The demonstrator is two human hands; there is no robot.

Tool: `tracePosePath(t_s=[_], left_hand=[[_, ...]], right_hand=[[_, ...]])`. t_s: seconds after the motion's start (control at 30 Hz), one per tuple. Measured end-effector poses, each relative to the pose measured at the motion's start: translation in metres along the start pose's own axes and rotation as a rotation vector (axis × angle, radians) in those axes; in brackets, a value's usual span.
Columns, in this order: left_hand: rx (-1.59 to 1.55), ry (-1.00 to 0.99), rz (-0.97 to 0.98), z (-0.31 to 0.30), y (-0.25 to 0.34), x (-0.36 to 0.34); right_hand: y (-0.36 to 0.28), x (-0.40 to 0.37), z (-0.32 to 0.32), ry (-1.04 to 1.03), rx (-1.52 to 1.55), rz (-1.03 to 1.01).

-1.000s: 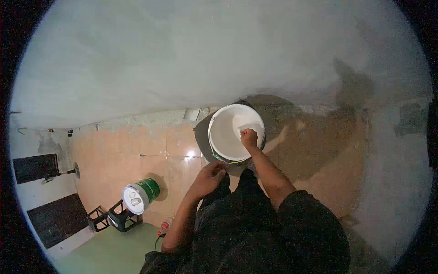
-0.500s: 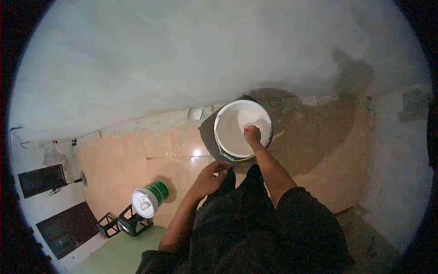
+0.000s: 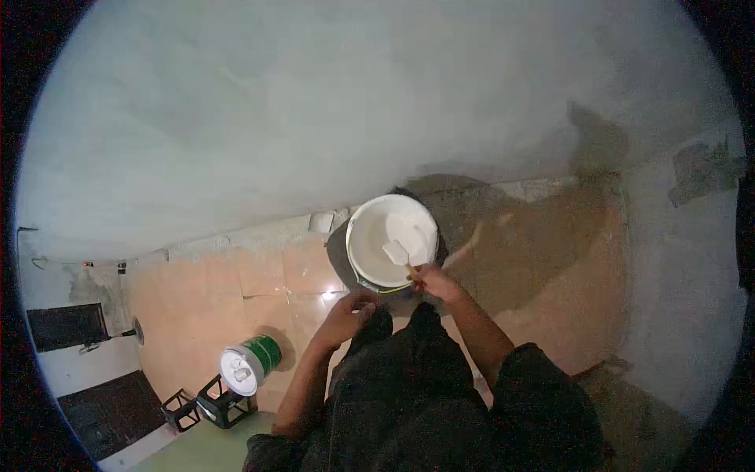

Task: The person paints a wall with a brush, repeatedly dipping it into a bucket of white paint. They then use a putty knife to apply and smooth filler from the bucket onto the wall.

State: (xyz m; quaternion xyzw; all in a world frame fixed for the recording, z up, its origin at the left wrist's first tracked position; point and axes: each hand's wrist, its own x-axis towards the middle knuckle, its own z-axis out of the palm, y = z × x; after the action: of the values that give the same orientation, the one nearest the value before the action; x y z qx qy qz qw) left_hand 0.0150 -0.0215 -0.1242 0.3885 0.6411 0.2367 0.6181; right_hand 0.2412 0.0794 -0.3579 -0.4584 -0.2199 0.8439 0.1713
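Note:
A white bucket with a wire handle stands on a dark sheet by the wall, with white paste inside. Over its near right rim, my right hand grips the wooden handle of a putty knife. The tool's flat, squarish head looks coated white and points into the bucket. My left hand rests at my left knee, close to the bucket's near side; its fingers are loosely bent and apart, with no object visible in them.
The grey wall runs along the bucket's far side. Left of me, a green and white pail with small items on its lid stands near black stools. A white square piece lies at the wall's foot.
My right hand has drawn back from inside the bucket to its near rim, bringing the putty knife's head into sight. My left hand stays by my knee. The whole view has shifted slightly.

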Motion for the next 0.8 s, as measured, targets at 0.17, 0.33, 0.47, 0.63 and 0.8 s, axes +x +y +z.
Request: tracePosePath(t_s=[0.17, 0.33, 0.47, 0.63, 0.8], left_hand=[[0.013, 0.013, -0.034, 0.025, 0.013, 0.006], [-0.037, -0.003, -0.038, 0.048, 0.019, 0.019], [-0.017, -0.025, 0.097, 0.059, 0.001, 0.035], [-0.075, -0.027, 0.03, 0.068, 0.016, 0.039], [-0.162, 0.027, 0.012, 0.069, 0.028, 0.035]], right_hand=[[0.007, -0.023, 0.011, 0.275, -0.687, -0.112], [-0.007, -0.04, 0.007, 0.329, -1.166, -0.307], [-0.008, -0.044, -0.002, 0.288, -1.05, -0.626], [-0.03, -0.054, -0.021, 0.071, -0.946, -0.444], [-0.017, -0.046, -0.03, 0.209, -1.251, -0.469]])
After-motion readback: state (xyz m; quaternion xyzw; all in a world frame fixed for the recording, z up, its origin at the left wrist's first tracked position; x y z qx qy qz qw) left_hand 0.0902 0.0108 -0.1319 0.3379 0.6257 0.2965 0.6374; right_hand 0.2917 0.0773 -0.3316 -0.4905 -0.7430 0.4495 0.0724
